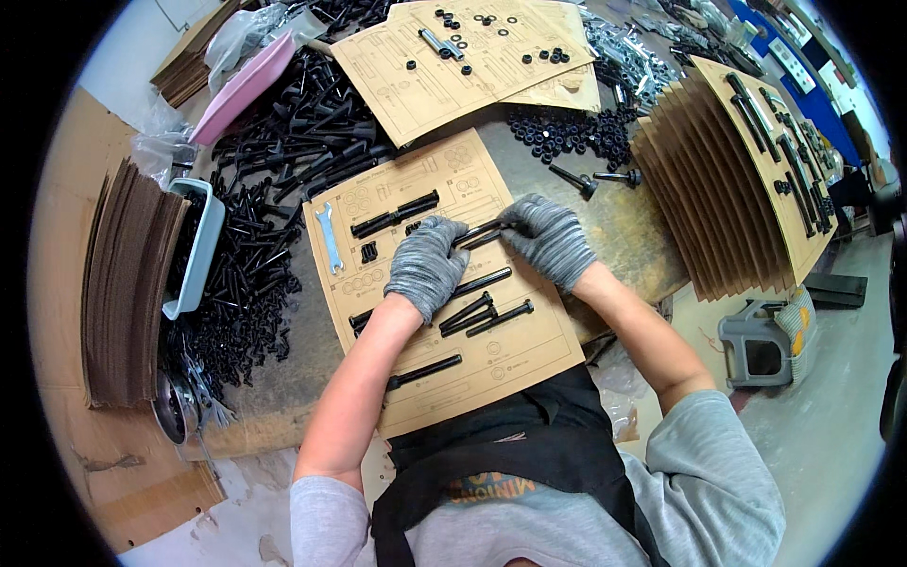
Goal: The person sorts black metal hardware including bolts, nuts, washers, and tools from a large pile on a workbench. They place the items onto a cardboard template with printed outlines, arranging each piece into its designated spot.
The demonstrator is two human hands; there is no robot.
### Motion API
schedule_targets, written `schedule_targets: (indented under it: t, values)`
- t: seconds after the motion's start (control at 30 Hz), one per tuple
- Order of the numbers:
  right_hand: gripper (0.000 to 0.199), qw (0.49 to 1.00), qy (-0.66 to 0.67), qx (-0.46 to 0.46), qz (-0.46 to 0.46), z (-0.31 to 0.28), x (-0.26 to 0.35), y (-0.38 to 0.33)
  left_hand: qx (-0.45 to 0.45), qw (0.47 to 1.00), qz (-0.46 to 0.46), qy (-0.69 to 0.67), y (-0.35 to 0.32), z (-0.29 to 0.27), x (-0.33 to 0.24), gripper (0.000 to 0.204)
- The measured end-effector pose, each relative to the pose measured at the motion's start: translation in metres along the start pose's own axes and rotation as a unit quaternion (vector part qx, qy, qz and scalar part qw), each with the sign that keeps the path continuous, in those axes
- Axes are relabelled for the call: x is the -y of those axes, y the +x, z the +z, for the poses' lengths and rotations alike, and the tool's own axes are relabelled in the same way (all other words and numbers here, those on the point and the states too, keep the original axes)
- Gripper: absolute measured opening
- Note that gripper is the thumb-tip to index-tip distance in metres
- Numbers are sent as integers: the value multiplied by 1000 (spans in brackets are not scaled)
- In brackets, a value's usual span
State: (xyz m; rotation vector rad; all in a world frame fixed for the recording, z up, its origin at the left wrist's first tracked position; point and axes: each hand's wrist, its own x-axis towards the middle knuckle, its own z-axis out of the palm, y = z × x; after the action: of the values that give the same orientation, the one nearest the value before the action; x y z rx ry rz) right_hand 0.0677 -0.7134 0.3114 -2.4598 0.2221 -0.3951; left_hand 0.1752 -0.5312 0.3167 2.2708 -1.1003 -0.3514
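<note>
Both forearms come up from the lower edge, bare to the elbow, and converge toward the middle. The left hand (427, 265), in a grey knit glove, lies palm down with fingers curled. The right hand (548, 238), gloved alike, reaches leftward, its fingertips pinched together just beside the left hand's.

A worn workbench (624, 222) stands on a pale concrete floor (831, 435), a grey plastic stool (761, 345) just beside it.

Both gloved hands (427, 267) (550, 239) hold bolt (480, 232) over card (529, 354).
</note>
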Motion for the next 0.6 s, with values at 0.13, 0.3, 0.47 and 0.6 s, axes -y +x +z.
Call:
schedule_targets:
  t: [0.13,0.3,0.47,0.6]
  values:
    - [27,995,86,-43,35,7,-6,-5,-29,999,42,11,2,5,4,28]
    - [29,1000,19,3,16,0,-9,-4,2,998,10,-62,2,3,6,35]
    - [18,999,32,-42,3,5,-14,-6,-26,997,21,-64,-2,5,13,31]
    - [16,998,17,-58,3,6,-13,-9,-16,998,8,-61,0,4,11,28]
